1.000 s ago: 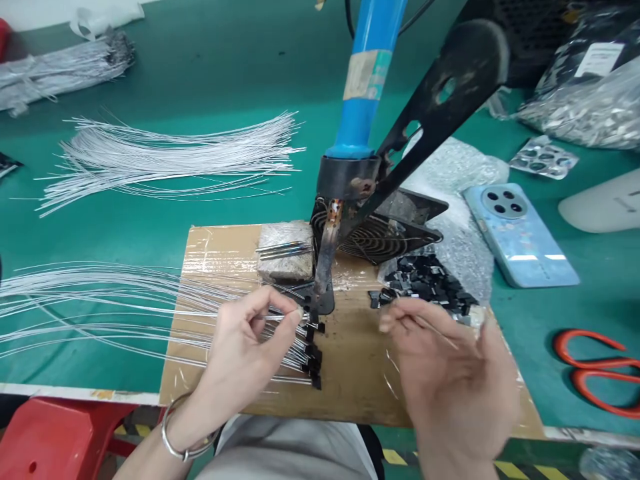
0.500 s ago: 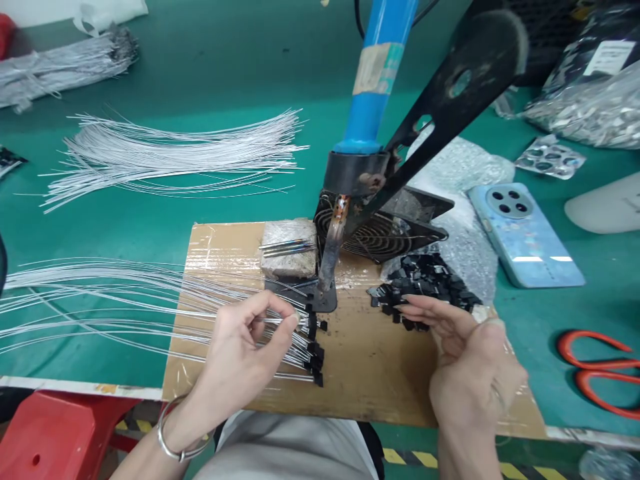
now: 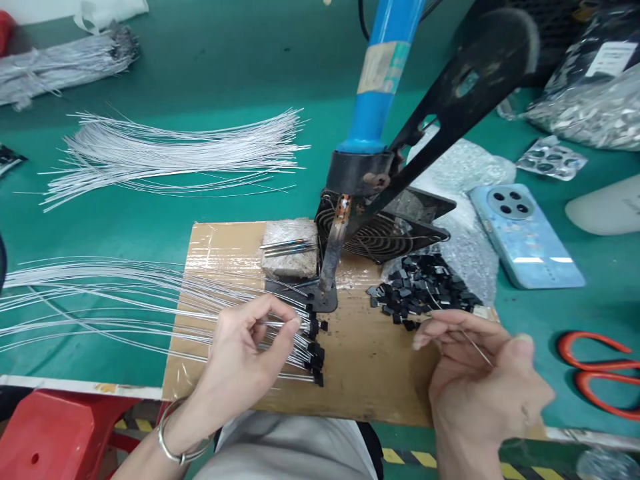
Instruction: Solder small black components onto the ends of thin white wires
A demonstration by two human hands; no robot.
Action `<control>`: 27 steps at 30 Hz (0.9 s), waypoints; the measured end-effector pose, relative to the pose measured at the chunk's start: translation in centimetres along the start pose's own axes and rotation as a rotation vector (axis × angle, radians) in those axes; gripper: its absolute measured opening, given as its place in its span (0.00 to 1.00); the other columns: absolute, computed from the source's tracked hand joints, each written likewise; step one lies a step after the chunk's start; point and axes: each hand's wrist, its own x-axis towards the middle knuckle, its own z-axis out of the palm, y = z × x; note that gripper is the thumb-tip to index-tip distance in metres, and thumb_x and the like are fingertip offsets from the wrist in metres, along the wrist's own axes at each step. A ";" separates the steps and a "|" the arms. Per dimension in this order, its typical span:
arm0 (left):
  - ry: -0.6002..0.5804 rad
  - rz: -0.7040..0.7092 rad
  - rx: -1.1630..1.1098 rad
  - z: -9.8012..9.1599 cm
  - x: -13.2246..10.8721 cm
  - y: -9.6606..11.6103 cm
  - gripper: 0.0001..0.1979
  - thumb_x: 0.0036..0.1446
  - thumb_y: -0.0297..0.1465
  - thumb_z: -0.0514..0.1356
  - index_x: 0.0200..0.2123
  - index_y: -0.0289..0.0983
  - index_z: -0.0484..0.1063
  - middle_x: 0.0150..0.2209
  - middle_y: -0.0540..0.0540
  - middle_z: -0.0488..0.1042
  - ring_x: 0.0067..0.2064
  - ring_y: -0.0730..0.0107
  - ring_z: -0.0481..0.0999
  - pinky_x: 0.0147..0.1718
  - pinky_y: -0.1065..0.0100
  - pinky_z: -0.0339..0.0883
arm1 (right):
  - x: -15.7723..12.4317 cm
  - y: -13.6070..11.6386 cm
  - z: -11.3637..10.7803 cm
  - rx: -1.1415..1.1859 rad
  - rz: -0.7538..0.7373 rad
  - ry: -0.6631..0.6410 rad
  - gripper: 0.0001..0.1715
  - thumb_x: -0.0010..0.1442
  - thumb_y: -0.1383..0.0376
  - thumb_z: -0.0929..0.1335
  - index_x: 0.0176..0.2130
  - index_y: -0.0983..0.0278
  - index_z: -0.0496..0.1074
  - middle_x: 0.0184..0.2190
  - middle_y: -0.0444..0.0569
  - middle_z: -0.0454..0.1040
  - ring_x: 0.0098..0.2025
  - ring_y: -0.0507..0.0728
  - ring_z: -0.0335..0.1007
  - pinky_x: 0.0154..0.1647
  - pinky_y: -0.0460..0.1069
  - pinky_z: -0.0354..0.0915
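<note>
right hand farther right (wire part-hidden)

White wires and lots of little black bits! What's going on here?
A person's left hand pinches a few white wires near their black ends. The right hand has a thin strand across its fingers, near a pile of small black pieces. Beyond and between the hands, a blue-handled tool points tip-down.

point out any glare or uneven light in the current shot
Head view: white glare on the phone's lower part, shiny streaks on the cardboard; also in the head view, a soft shadow on the cardboard beside the right hand, and the green surface dims toward the top.
</note>
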 end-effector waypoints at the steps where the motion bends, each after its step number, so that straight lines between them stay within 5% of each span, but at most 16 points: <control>1: 0.001 -0.002 -0.002 0.0 0.0 0.0 0.08 0.63 0.31 0.59 0.31 0.37 0.74 0.28 0.48 0.75 0.22 0.75 0.51 0.20 0.68 0.45 | 0.0 0.0 0.0 -0.002 0.008 -0.006 0.28 0.65 0.48 0.62 0.30 0.65 0.78 0.20 0.49 0.74 0.21 0.57 0.69 0.23 0.54 0.61; 18: -0.014 0.028 -0.004 0.2 -0.6 -0.3 0.08 0.64 0.30 0.59 0.32 0.37 0.74 0.34 0.46 0.79 0.23 0.74 0.58 0.21 0.69 0.50 | -0.6 0.2 0.8 -0.113 0.051 -0.058 0.27 0.68 0.48 0.61 0.34 0.64 0.77 0.33 0.52 0.79 0.33 0.60 0.76 0.35 0.57 0.69; 27: -0.013 0.039 0.023 0.2 -0.7 -0.2 0.07 0.63 0.30 0.59 0.32 0.37 0.74 0.33 0.47 0.79 0.21 0.76 0.57 0.20 0.70 0.51 | -0.4 0.5 0.4 -0.081 0.007 -0.058 0.30 0.68 0.46 0.60 0.32 0.63 0.78 0.30 0.51 0.80 0.29 0.60 0.76 0.29 0.55 0.69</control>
